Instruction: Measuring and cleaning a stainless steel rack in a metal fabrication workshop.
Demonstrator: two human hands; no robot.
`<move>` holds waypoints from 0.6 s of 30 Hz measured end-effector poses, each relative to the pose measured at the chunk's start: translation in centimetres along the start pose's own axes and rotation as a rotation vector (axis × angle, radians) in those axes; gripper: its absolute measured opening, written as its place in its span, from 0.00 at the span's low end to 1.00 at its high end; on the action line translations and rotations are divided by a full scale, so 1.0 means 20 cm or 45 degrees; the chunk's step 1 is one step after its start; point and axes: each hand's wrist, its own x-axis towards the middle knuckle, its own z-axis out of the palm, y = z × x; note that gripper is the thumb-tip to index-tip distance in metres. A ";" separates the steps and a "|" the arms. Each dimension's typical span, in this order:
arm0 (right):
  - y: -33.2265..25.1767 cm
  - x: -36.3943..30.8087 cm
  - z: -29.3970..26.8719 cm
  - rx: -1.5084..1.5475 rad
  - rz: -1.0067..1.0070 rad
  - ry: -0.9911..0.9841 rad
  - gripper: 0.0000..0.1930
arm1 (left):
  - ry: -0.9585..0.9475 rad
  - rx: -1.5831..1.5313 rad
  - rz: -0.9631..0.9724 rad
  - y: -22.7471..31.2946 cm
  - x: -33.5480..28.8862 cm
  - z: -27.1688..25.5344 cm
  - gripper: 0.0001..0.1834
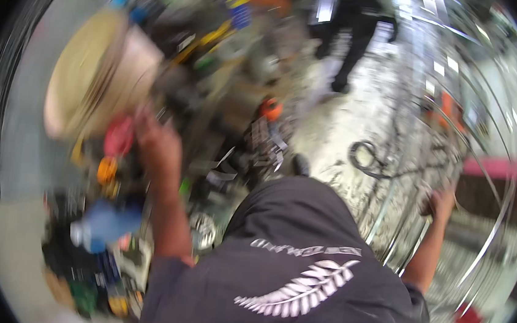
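Motion blurs the whole picture. My left hand [157,137] is raised on the left, its fingers smeared, beside a red-pink object [119,136] whose kind I cannot make out. Just above it is a large round cream-coloured thing [138,65] with a yellowish face. Out to the right, my right hand [441,201] has curled fingers, among long thin shiny strips [485,258]. Whether one of those strips is inside its grasp cannot be made out.
A cluttered bench or pile of tools lies on the left, with a blue bottle-like container [105,227] and an orange round item [271,109]. A black cable [366,162] coils on the stained floor [323,130]. Another person in dark trousers [347,43] stands ahead.
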 end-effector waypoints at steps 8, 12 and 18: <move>0.10 0.02 -0.09 -0.090 -0.019 0.014 0.37 | 0.300 -0.113 0.088 0.04 -0.04 0.03 0.30; -0.11 -0.01 -0.05 0.037 0.181 0.016 0.38 | 0.266 -0.294 0.247 0.13 -0.19 0.04 0.19; -0.35 -0.10 -0.13 0.039 0.405 0.205 0.34 | -0.383 -0.603 0.503 0.31 -0.43 0.18 0.25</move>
